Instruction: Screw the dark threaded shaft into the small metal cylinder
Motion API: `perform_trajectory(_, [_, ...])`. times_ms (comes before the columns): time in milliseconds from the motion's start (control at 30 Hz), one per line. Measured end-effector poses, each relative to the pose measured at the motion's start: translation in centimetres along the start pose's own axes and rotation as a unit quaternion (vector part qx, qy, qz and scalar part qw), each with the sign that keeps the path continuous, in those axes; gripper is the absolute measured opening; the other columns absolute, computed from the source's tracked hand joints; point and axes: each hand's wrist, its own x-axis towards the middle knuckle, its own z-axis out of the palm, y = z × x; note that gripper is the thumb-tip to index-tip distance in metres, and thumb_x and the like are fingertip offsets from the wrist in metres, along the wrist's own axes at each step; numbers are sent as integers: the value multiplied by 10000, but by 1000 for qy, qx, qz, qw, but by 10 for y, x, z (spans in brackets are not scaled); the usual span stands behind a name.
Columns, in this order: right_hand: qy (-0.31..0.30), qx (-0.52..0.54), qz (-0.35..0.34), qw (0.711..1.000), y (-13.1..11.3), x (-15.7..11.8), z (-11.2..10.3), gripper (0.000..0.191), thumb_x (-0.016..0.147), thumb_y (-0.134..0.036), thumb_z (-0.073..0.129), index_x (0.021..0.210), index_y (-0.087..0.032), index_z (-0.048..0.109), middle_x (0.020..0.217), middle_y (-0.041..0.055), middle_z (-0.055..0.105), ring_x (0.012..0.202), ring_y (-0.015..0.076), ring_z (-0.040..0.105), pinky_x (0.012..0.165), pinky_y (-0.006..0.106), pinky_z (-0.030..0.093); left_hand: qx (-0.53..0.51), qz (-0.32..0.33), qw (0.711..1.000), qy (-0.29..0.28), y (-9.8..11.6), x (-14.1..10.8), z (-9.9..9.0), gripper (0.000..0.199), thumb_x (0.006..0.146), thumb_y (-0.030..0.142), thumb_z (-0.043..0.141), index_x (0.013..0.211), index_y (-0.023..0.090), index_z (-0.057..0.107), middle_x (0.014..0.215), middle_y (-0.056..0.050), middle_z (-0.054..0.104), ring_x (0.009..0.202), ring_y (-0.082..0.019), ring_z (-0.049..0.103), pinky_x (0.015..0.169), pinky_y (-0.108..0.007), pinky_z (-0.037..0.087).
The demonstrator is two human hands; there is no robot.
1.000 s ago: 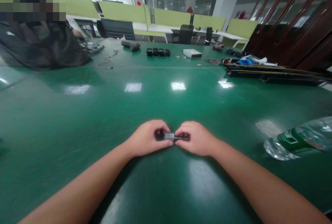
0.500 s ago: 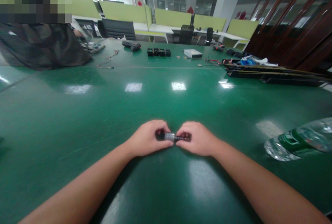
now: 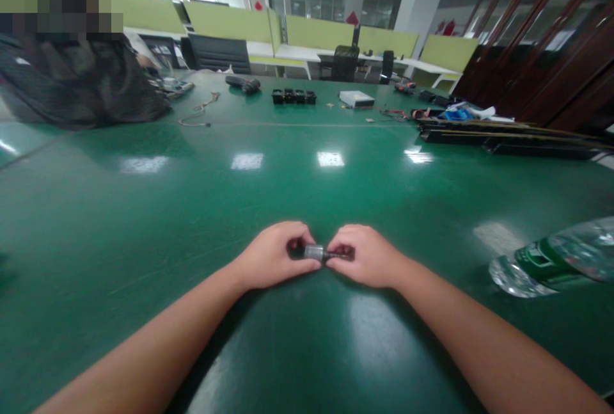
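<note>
Between my hands, low over the green table, is a small grey cylinder with a thin dark shaft running out of its right end. Thumb and fingers of my left hand close around the cylinder's left part. My right hand pinches the shaft, its fingertips right beside the cylinder's end. The exact kind of part is too small and blurred to make out. The fingers cover both of its ends. Both forearms reach in from the bottom corners.
A water bottle lies on its side at the right. Toward the back are a black block, a white box, a cable and long dark strips. A dark bag stands at the back left.
</note>
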Motion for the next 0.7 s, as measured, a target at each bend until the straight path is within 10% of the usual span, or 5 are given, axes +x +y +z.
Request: perform_trajectory(700, [-16,-10,19,1000,1,-3,-4,60,787,-192,725,844,-177,720,768,17,678,706,137,585,664,246,419,-1,3,1000,3,1,0,-1,224,766,384,760,863,199,680,804,4,657,739,-160,590,665,-250,420])
